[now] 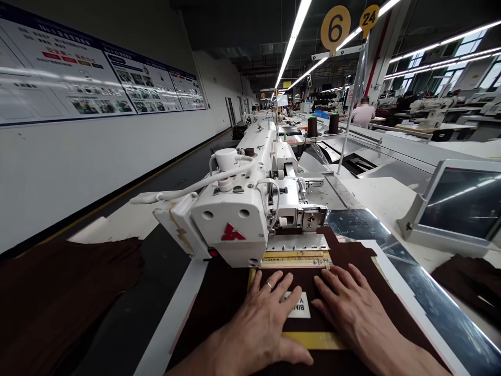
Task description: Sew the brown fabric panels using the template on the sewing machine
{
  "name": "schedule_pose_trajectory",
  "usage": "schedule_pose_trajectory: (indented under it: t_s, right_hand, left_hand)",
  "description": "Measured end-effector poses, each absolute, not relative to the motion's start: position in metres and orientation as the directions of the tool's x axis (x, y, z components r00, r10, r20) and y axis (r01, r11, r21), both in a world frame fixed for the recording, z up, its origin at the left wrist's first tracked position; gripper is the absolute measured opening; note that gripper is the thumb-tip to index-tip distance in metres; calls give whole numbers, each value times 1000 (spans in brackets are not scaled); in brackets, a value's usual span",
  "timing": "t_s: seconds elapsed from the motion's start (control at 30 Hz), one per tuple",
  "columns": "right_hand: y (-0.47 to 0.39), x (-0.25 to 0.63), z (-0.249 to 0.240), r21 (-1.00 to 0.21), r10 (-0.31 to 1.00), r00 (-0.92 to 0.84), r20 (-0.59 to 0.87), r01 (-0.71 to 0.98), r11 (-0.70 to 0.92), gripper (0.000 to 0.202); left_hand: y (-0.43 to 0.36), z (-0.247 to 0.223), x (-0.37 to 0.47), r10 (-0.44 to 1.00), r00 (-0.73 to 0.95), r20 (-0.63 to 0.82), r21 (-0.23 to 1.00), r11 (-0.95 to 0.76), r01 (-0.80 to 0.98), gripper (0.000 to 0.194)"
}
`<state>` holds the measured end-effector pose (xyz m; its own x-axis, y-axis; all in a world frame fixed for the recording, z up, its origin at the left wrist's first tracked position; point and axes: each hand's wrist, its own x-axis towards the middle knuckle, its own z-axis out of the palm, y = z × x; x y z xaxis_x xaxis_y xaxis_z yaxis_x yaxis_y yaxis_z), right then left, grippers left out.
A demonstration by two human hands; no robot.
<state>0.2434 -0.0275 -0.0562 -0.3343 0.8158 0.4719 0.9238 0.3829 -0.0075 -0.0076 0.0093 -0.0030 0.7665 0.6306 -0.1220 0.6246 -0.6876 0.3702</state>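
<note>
Dark brown fabric [219,292] lies flat under the head of a white sewing machine [230,224]. My left hand [270,313] rests on it with fingers spread, a ring on one finger, partly covering a white label [300,308] with black letters. To the right, my right hand [348,297] also lies flat on the fabric, fingers stretched towards the machine. A yellow template strip [313,341] shows between my wrists. Beyond my fingertips, a yellow strip with handwriting [313,260] sits in front of the metal clamp plate [297,242].
More brown fabric [70,292] is heaped at the left, and another dark piece [469,287] lies at the right below a screen [462,201]. Thread spools [312,127] stand behind the machine. A person in a light top [363,115] sits farther off.
</note>
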Motion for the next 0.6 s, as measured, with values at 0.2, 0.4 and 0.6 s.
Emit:
schedule_pose_trajectory:
  t_s: [0.2, 0.4, 0.6]
  right_hand:
    - [-24, 240, -57, -5, 806, -345, 481, 918, 396, 32]
    - [-20, 236, -54, 10, 812, -374, 448, 910, 413, 31]
    - [-19, 232, -61, 17, 809, -375, 453, 911, 413, 35]
  left_hand:
    - [9, -4, -13, 637, 765, -98, 338, -701, 627, 105]
    - [12, -8, -19, 617, 778, -113, 335, -714, 615, 105]
    - [11, 1, -19, 619, 772, -144, 306, -714, 629, 107]
